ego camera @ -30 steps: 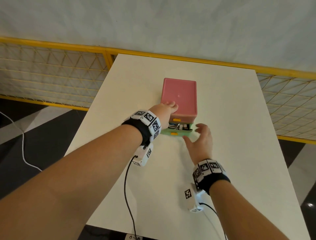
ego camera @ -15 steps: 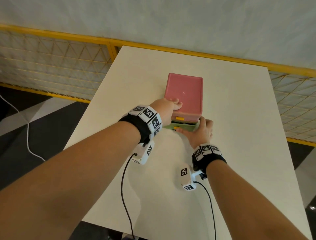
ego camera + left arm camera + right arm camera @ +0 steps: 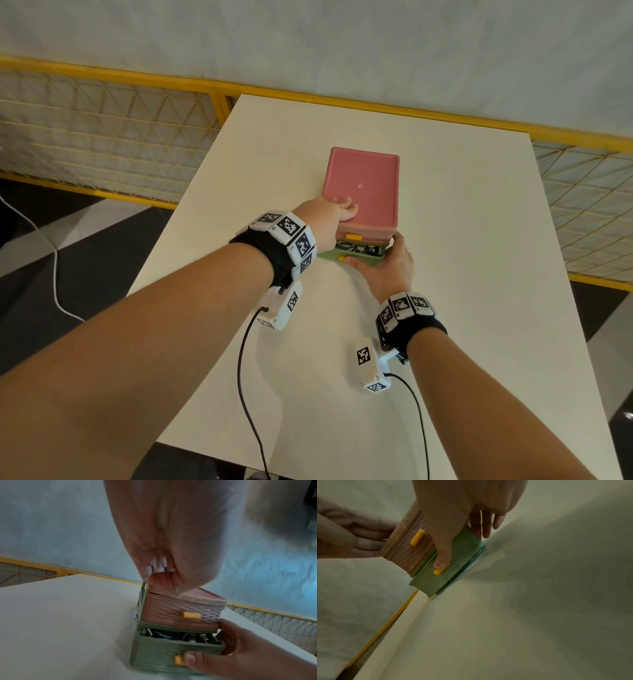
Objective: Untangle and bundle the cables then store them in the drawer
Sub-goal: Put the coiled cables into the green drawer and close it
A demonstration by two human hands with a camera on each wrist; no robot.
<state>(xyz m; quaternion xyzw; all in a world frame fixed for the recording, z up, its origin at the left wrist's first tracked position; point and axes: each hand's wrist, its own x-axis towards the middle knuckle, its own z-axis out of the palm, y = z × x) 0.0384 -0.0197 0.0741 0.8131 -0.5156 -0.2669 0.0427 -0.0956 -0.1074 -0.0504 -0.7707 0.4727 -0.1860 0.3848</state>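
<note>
A small drawer unit (image 3: 361, 186) with a pink top stands mid-table. My left hand (image 3: 337, 214) grips its near-left top corner, thumb on the lid. The pink upper drawer (image 3: 171, 609) with a yellow handle is pushed in. Below it the green drawer (image 3: 154, 654) stands out a little, and cables (image 3: 168, 635) with metal plugs show through the narrow gap. My right hand (image 3: 394, 267) holds the green drawer's front. Its thumb (image 3: 441, 555) presses beside the yellow handle (image 3: 438, 572), and its fingers wrap the right corner.
The white table (image 3: 479, 308) has edges close on the left and front. A yellow mesh fence (image 3: 102, 137) runs along the left, back and right. Black wrist-camera leads (image 3: 243, 377) trail over the near tabletop. A white cord (image 3: 51, 274) lies on the dark floor at left.
My right hand came forward off the table onto the green drawer's front, and the drawer sticks out less than a second ago. My left hand stayed on the unit's top.
</note>
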